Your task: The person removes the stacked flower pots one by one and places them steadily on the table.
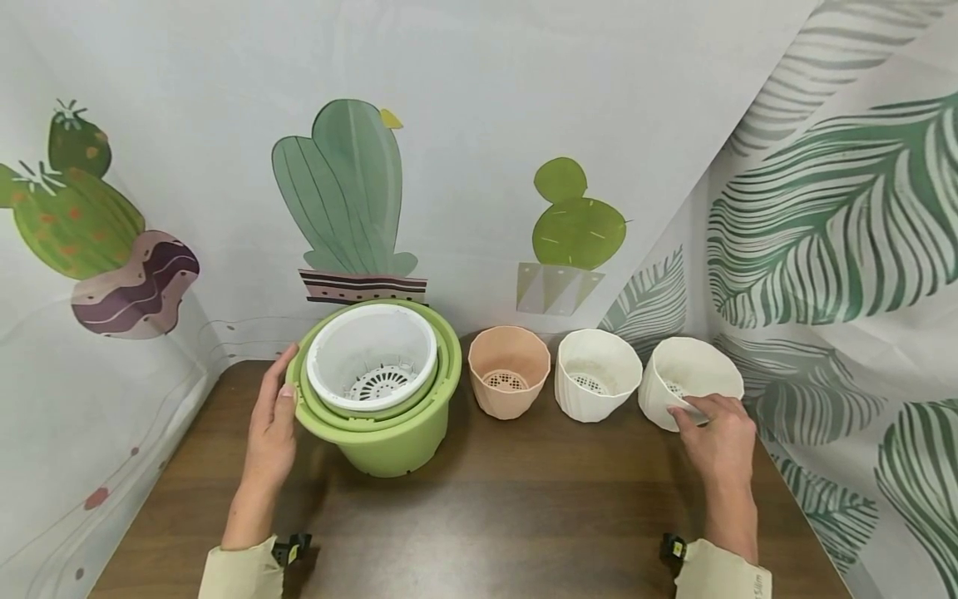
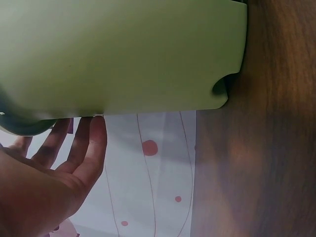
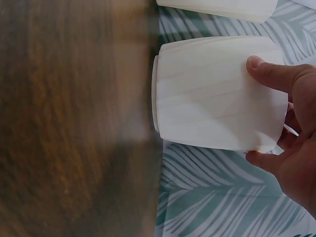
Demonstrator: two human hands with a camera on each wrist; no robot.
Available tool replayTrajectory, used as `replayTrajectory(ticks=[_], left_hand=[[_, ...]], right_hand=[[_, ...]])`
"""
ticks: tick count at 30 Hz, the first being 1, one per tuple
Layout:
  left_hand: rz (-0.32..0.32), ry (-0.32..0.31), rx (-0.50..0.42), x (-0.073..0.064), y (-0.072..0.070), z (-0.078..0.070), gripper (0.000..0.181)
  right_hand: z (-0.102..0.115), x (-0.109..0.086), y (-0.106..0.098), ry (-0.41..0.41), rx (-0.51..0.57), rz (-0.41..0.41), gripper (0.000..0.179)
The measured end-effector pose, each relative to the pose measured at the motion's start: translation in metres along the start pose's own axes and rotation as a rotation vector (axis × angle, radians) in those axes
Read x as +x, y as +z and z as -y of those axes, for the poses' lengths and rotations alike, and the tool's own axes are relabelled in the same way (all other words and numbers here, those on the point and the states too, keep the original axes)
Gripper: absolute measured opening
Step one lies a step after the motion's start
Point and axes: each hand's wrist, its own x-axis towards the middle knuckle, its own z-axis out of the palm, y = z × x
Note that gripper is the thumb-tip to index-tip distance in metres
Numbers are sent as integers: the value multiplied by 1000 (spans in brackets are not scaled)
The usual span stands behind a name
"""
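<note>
The left hand (image 1: 272, 437) stands at the left side of the large green pot (image 1: 397, 445), its fingers fairly straight and touching the wall below the rim; its thumb lies at the rim, though how firmly it presses is hard to judge. The green pot sits upright on the brown table (image 1: 509, 516), and nested in it, inside another green rim, is a white pot (image 1: 359, 353) with a slotted bottom. Just beside that, in a row, stand a peach pot (image 1: 512, 353), then a white faceted pot (image 1: 599, 353), both upright with perforated bottoms. At the right end is a cream pot (image 1: 696, 366), and the right hand (image 1: 722, 441) pinches its near right rim, thumb outside against the wall.
</note>
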Motion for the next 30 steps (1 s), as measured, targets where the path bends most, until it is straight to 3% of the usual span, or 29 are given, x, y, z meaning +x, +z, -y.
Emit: replayTrajectory(ticks=[24,30], left_hand=[[7,11,0,1,-1,3,50],[5,17,9,2,-1,4,50]], right_hand=[[-2,0,4,24,5,17,22],[1,3,3,-21,39,-11,21]])
